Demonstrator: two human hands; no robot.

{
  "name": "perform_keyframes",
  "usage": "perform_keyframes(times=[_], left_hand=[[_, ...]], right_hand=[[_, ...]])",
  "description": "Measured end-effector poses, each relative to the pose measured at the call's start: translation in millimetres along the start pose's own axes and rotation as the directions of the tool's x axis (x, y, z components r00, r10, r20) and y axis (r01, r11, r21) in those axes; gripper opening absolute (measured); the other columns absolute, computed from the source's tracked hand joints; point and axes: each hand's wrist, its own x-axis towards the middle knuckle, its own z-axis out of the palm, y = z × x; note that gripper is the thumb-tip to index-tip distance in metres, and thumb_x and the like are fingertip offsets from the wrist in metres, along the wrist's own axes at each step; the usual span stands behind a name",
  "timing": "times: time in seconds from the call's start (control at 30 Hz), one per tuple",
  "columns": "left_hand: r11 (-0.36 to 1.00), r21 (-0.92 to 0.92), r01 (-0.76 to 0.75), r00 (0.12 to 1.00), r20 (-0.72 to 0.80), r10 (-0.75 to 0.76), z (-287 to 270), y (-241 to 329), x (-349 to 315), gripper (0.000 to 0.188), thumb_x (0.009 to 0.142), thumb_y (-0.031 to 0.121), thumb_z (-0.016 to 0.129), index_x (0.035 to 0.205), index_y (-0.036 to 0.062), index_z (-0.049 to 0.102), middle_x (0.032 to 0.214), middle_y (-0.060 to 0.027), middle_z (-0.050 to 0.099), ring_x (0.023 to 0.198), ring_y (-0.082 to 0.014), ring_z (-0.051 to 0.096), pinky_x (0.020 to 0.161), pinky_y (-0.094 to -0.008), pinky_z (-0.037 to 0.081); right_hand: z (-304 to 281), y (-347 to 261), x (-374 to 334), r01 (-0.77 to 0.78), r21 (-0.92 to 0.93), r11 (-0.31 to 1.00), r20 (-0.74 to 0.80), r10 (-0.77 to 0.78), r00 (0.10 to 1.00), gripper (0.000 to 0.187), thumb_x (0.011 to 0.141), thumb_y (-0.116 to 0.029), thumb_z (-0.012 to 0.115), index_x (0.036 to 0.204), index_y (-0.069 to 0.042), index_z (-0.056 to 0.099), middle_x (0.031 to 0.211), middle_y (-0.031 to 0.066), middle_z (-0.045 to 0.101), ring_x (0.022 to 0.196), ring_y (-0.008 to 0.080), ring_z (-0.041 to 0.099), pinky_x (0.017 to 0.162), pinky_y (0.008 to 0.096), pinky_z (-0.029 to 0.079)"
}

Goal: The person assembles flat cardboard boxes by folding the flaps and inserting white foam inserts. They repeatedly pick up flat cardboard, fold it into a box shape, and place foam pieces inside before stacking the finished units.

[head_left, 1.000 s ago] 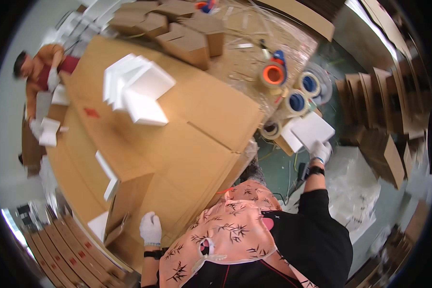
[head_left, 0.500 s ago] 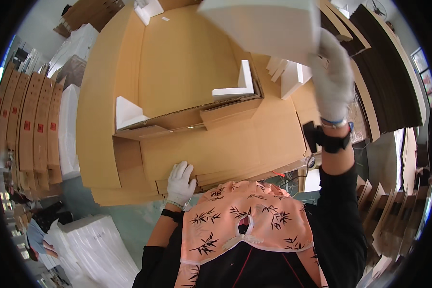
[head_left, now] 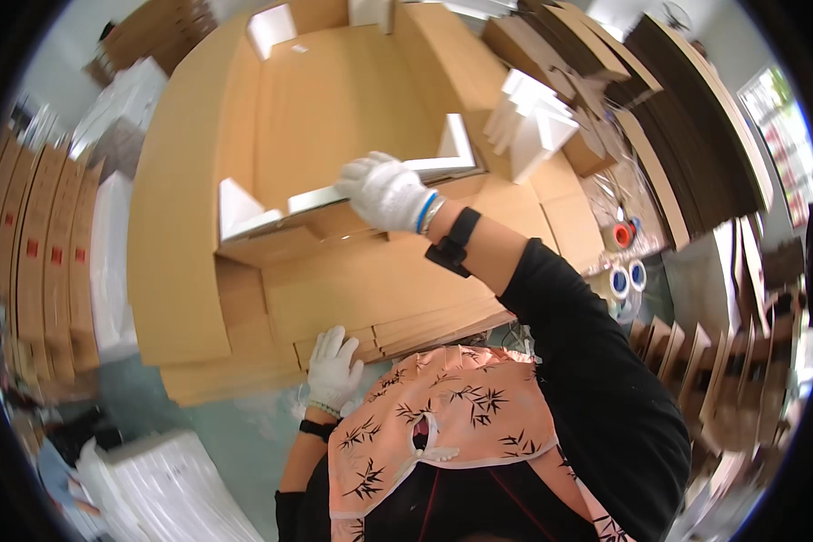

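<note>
A large open cardboard box [head_left: 334, 108] lies before me, with white foam corner pieces [head_left: 241, 212] standing inside its corners. My right hand [head_left: 384, 190], in a white knit glove, is at the box's near wall. Its fingers are bent over the top edge of a white foam board [head_left: 312, 200] that stands along the inside of that wall, between the two near corner pieces. My left hand [head_left: 334, 366], gloved too, rests at the front edge of the cardboard flap with its fingers stretched out, holding nothing.
More white foam pieces [head_left: 533, 126] stand on the cardboard right of the box. Tape rolls [head_left: 618, 237] lie beyond the right edge. Flat cartons [head_left: 54, 262] are stacked at the left, dark cardboard sheets [head_left: 686, 135] at the right, and wrapped white foam [head_left: 176, 488] at the lower left.
My right hand has come from the upper right to the box's near wall, bringing the white foam board down inside it. My left hand has stayed at the flap's front edge.
</note>
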Motion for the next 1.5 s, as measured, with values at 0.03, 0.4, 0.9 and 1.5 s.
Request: perform_keyframes(times=[0.03,0.4,0.9,1.5], left_hand=[[1.0,-0.001,0.005,1.0,-0.015,-0.005,11.7,8.0,3.6,0.04,0.076,0.019,0.069,0.113,0.0053,0.062,0.131,-0.0201,0.053,0.125,-0.0383,0.048,0.112,-0.0519,0.033],[0.953,0.081,-0.293,0.956,0.011,0.293,36.1,45.5,50.3,0.037,0.078,0.02,0.069,0.111,0.0052,0.064,0.13,-0.0216,0.055,0.122,-0.0387,0.051,0.109,-0.0547,0.035],[0.37,-0.373,-0.851,0.12,0.548,0.828,170.0,444.1,127.4,0.033,0.082,0.023,0.065,0.111,0.0069,0.065,0.119,-0.017,0.065,0.104,-0.0355,0.062,0.091,-0.0453,0.05],[0.093,-0.741,-0.665,-0.349,0.418,0.839,335.8,761.2,153.0,0.024,0.083,0.016,0.064,0.105,0.006,0.068,0.11,-0.0154,0.068,0.099,-0.034,0.065,0.086,-0.0423,0.052]], right_hand=[[-8.6,2.7,-10.8,0.021,0.018,1.0,-0.068,-0.019,0.998,0.024,0.075,-0.01,0.059,0.098,-0.009,0.064,0.098,0.0103,0.063,0.095,0.0306,0.061,0.086,0.0411,0.05],[-136.9,-23.3,-311.3,-0.648,0.085,0.757,0.102,0.64,0.761,0.027,0.08,-0.017,0.061,0.105,-0.01,0.066,0.097,0.0133,0.067,0.091,0.034,0.065,0.078,0.0453,0.053],[-246.2,-336.7,-760.0,-0.894,0.187,-0.408,-0.212,0.872,-0.442,0.026,0.086,-0.022,0.058,0.106,-0.011,0.068,0.097,0.0137,0.069,0.091,0.0338,0.066,0.081,0.0436,0.053],[-277.3,-303.9,-895.3,-0.58,0.457,-0.675,-0.038,0.636,-0.77,0.032,0.089,-0.027,0.056,0.11,-0.007,0.07,0.108,0.0146,0.069,0.102,0.0309,0.064,0.092,0.0398,0.05]])
